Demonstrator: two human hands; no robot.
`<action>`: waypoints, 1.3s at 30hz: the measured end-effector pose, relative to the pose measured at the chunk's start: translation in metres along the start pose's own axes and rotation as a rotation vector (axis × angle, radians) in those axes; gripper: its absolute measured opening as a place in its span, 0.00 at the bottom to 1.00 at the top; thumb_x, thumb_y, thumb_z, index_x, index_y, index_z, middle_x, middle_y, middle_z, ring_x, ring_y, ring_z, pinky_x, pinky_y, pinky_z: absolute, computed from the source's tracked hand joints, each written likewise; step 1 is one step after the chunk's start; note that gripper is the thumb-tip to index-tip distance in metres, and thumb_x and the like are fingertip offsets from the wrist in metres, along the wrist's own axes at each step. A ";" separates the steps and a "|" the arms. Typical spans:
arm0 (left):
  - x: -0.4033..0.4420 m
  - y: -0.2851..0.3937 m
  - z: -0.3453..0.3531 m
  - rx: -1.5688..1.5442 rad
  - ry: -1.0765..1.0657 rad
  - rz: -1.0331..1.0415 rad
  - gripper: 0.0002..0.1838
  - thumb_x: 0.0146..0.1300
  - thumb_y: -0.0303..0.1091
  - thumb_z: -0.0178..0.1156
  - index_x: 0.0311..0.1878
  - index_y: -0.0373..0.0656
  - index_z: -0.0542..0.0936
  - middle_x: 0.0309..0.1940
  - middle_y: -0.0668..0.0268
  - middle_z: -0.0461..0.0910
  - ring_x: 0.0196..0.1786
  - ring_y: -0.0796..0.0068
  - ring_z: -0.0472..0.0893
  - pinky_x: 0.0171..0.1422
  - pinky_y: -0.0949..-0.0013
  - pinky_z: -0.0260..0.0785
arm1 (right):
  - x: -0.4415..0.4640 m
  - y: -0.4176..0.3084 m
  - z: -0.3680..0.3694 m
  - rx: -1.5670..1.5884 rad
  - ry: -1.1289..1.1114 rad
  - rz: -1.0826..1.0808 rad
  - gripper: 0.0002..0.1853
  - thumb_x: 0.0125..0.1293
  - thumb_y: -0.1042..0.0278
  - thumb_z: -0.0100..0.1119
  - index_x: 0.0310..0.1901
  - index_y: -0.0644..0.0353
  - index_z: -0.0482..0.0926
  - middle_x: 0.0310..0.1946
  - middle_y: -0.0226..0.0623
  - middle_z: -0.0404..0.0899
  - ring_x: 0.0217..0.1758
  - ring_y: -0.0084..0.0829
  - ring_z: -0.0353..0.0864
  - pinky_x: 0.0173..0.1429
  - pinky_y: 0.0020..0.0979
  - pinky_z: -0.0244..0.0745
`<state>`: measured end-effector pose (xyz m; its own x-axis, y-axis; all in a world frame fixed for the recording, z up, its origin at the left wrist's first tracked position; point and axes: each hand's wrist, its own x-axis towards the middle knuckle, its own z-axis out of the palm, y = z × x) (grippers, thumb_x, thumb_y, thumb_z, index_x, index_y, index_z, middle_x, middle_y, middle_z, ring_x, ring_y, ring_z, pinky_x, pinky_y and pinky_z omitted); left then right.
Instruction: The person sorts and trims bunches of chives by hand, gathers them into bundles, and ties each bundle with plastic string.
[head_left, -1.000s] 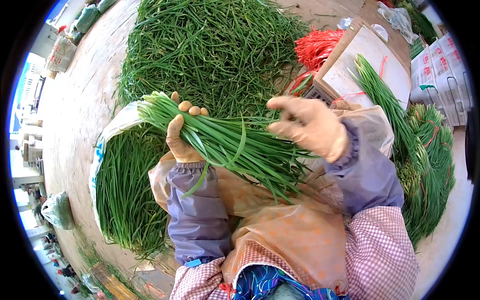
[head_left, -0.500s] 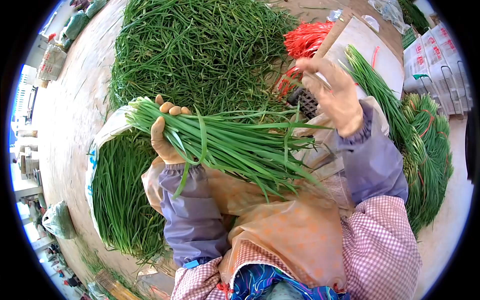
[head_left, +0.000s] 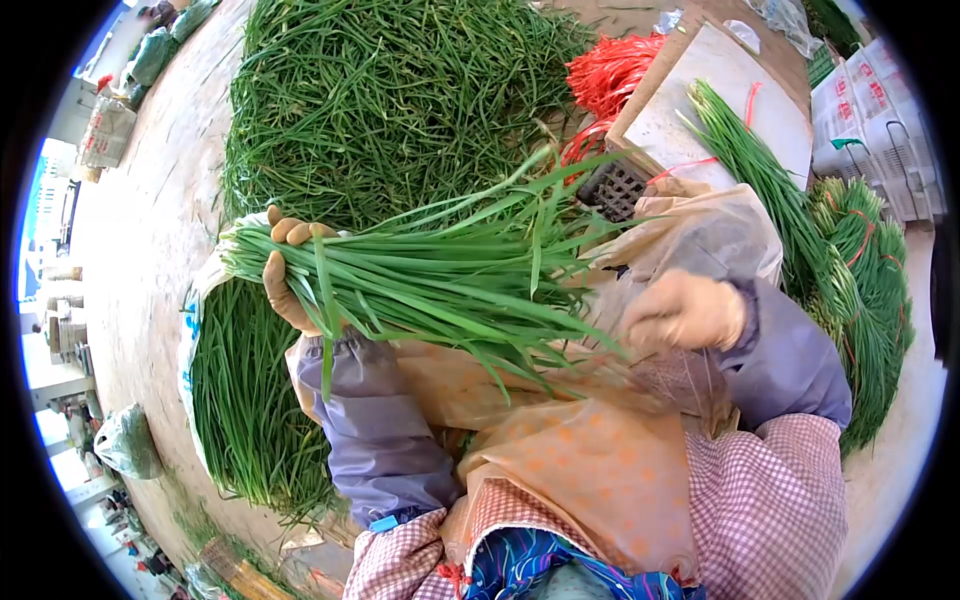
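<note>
Admittedly, outer blades could slip or snag: the left hand point(head_left: 287, 300) is closed round just the pale left end of the green stalks point(head_left: 430, 270), above the apron point(head_left: 590, 450), their right tips splayed. The blurred right hand's point(head_left: 690, 310) grip is unclear.

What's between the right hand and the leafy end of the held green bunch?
Nothing visible. The right hand is just beyond the leaf tips of the green bunch, with the apron below; blur hides any fingertip contact. The left hand grips the opposite end.
</note>
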<state>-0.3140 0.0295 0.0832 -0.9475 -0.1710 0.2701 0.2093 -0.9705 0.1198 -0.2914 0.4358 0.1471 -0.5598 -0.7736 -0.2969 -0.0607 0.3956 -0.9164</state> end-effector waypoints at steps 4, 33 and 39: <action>0.002 -0.008 0.001 -0.030 -0.064 -0.008 0.28 0.68 0.26 0.53 0.70 0.34 0.61 0.50 0.65 0.74 0.56 0.68 0.76 0.73 0.56 0.65 | -0.011 -0.016 -0.023 0.580 0.377 -0.038 0.17 0.74 0.56 0.57 0.39 0.63 0.84 0.25 0.29 0.80 0.28 0.24 0.77 0.34 0.29 0.73; -0.008 -0.111 0.089 0.885 0.064 -0.172 0.44 0.55 0.27 0.65 0.75 0.41 0.57 0.55 0.58 0.78 0.58 0.61 0.78 0.69 0.54 0.68 | 0.130 -0.051 0.051 -0.199 0.618 -0.411 0.76 0.36 0.56 0.84 0.78 0.59 0.33 0.73 0.57 0.56 0.77 0.49 0.56 0.78 0.39 0.52; 0.001 -0.166 0.107 0.658 0.212 -0.383 0.39 0.51 0.36 0.69 0.67 0.36 0.69 0.58 0.58 0.77 0.60 0.60 0.77 0.68 0.56 0.70 | 0.101 -0.014 0.024 0.393 0.549 -0.496 0.69 0.43 0.63 0.79 0.78 0.58 0.33 0.75 0.49 0.56 0.75 0.39 0.62 0.76 0.32 0.58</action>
<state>-0.3240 0.2088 0.1655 -0.9946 0.0616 -0.0835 -0.1031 -0.6798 0.7262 -0.3279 0.3404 0.1231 -0.8730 -0.4215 0.2455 -0.1708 -0.2074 -0.9632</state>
